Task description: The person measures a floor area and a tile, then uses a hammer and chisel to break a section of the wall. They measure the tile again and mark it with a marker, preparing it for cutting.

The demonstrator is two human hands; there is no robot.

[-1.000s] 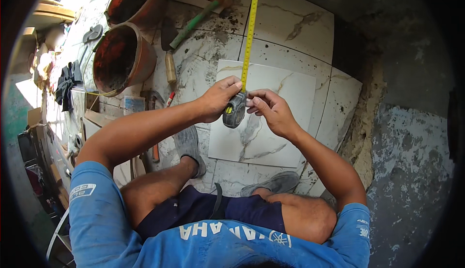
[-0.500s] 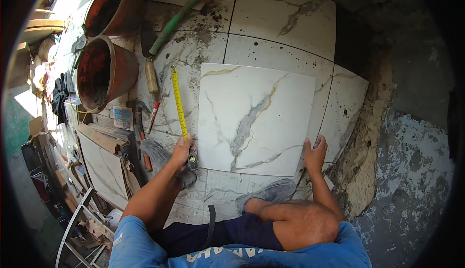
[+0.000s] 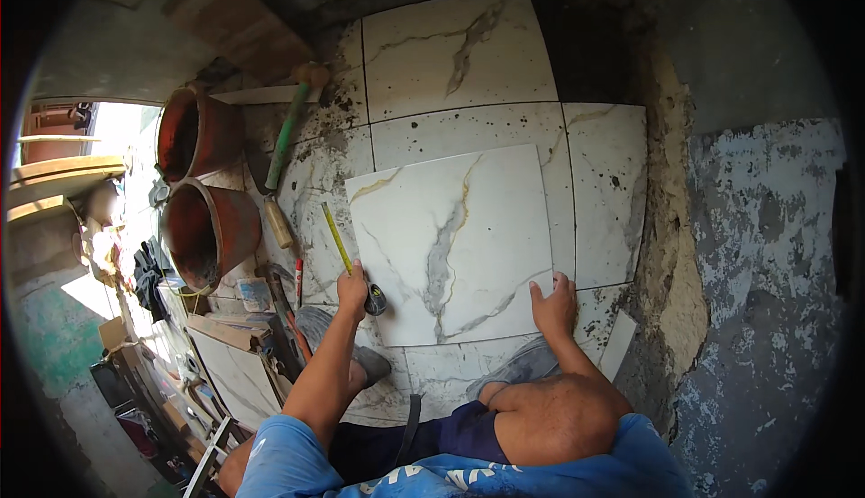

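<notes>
A loose white marble-patterned tile (image 3: 500, 250) lies on top of the laid floor tiles in front of me. My left hand (image 3: 353, 293) is closed around a tape measure (image 3: 376, 300) beside the tile's near left corner. Its yellow blade (image 3: 336, 237) sticks out a short way, pointing away from me along the tile's left side. At the tile's near right edge is my right hand (image 3: 555, 307), thumb and fingers apart, holding nothing; the fingertips are at or very close to the edge.
Left of the tile lie a red marker (image 3: 298, 282), a wooden-handled trowel (image 3: 277, 221) and a green-handled hammer (image 3: 288, 138). Two mortar-stained buckets (image 3: 236, 237) stand further left, with stacked tiles and cardboard (image 3: 230, 367) nearer. A rough broken wall edge (image 3: 676, 291) runs along the right.
The tape's blade is much shorter than before, drawn back toward the case in my left hand. My view has turned and shifted. My right hand stays at the tile's right edge.
</notes>
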